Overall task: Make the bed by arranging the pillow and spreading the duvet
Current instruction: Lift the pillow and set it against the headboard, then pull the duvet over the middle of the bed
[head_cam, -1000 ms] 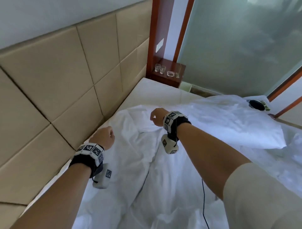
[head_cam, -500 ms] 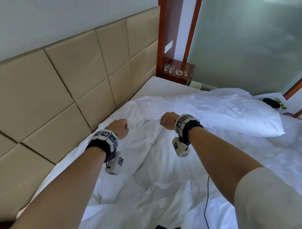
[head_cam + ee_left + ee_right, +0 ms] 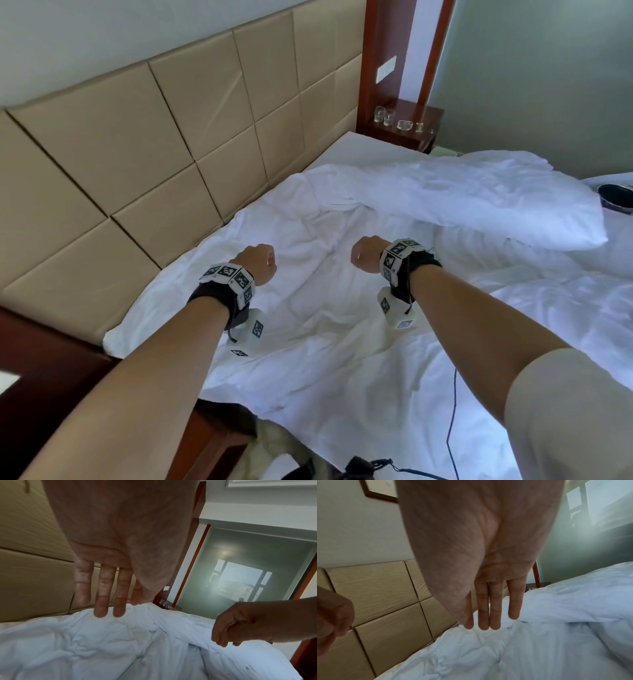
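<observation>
A crumpled white duvet point(image 3: 308, 325) covers the near part of the bed up to the headboard. A white pillow point(image 3: 479, 205) lies askew on it at the far right. My left hand point(image 3: 257, 263) hovers over the duvet near the headboard side. Its fingers point(image 3: 109, 601) hang straight down and hold nothing. My right hand point(image 3: 366, 253) hovers beside it, nearer the pillow, with its fingers point(image 3: 489, 608) also hanging straight and empty. Neither hand touches the cloth. The duvet point(image 3: 102, 649) shows folds just below both hands.
A padded beige headboard point(image 3: 171, 137) runs along the left. A wooden nightstand point(image 3: 428, 113) at the far end carries small glasses. A dark wooden ledge point(image 3: 51, 359) borders the near left corner. A dark round object point(image 3: 616, 198) sits at the right edge. A black cable point(image 3: 452, 411) hangs beside my right arm.
Both hands have dropped and drawn back toward the near corner of the bed. The view has swung left, so more headboard and the bed corner show.
</observation>
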`<state>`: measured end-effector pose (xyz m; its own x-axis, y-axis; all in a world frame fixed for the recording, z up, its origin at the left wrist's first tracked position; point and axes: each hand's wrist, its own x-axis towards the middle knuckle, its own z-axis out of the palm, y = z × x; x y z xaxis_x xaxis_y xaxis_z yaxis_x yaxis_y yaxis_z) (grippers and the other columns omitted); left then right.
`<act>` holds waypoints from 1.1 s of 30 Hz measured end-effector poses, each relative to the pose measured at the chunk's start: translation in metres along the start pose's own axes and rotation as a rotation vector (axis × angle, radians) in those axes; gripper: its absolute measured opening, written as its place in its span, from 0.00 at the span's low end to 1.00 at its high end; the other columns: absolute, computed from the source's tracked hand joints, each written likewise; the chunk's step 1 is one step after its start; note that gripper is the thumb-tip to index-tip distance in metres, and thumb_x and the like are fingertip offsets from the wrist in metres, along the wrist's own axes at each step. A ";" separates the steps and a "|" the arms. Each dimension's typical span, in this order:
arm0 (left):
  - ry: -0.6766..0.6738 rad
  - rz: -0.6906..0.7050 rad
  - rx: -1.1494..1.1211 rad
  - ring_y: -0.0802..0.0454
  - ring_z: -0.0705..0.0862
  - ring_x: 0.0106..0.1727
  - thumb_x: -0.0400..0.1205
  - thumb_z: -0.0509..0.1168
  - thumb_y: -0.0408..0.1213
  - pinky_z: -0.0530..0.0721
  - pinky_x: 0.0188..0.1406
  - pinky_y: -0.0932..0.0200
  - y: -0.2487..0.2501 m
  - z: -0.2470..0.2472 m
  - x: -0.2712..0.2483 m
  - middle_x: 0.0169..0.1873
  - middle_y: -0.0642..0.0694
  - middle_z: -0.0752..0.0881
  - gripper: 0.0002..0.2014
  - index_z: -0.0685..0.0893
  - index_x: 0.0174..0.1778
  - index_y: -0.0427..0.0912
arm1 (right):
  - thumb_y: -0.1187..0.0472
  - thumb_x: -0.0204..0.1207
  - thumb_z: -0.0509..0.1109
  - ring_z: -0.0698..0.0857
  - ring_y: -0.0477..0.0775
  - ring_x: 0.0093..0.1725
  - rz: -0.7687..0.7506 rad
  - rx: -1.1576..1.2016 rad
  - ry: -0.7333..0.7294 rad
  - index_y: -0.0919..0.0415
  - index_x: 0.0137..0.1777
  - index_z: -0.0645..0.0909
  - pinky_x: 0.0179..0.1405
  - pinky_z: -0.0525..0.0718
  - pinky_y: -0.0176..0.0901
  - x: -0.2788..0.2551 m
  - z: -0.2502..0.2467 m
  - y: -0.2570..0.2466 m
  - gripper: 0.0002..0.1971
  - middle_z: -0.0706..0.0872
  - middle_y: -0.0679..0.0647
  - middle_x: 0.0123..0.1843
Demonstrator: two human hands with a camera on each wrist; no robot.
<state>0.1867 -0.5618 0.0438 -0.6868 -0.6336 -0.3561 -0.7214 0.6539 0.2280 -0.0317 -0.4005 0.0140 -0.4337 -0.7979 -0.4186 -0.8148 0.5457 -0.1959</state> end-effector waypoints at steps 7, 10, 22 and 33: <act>-0.008 0.148 -0.024 0.40 0.84 0.53 0.83 0.58 0.42 0.81 0.51 0.50 0.057 0.022 -0.023 0.56 0.44 0.83 0.08 0.79 0.53 0.46 | 0.58 0.85 0.58 0.84 0.63 0.61 0.143 -0.022 0.044 0.61 0.59 0.85 0.50 0.82 0.47 -0.079 0.011 0.044 0.15 0.85 0.59 0.63; -0.047 0.214 -0.058 0.41 0.84 0.53 0.82 0.58 0.42 0.83 0.53 0.48 0.077 0.037 -0.034 0.55 0.44 0.84 0.08 0.80 0.52 0.47 | 0.58 0.85 0.58 0.86 0.63 0.58 0.234 0.012 0.035 0.61 0.59 0.85 0.54 0.86 0.51 -0.115 0.019 0.061 0.15 0.87 0.59 0.60; -0.199 0.373 -0.021 0.42 0.84 0.51 0.80 0.57 0.38 0.84 0.52 0.48 0.131 0.106 -0.081 0.52 0.45 0.84 0.08 0.80 0.50 0.47 | 0.58 0.79 0.60 0.87 0.59 0.55 0.461 0.111 -0.019 0.53 0.54 0.86 0.57 0.87 0.55 -0.227 0.068 0.098 0.13 0.89 0.54 0.54; -0.093 0.287 0.023 0.42 0.83 0.54 0.83 0.57 0.40 0.80 0.51 0.51 0.171 0.088 -0.078 0.55 0.44 0.83 0.08 0.79 0.52 0.46 | 0.57 0.80 0.67 0.84 0.59 0.62 0.300 0.094 0.040 0.52 0.60 0.82 0.59 0.84 0.51 -0.213 0.040 0.136 0.11 0.84 0.55 0.64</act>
<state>0.1247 -0.3638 0.0308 -0.8505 -0.3817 -0.3617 -0.4962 0.8104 0.3114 -0.0349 -0.1463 0.0408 -0.6656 -0.6064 -0.4350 -0.6099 0.7779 -0.1511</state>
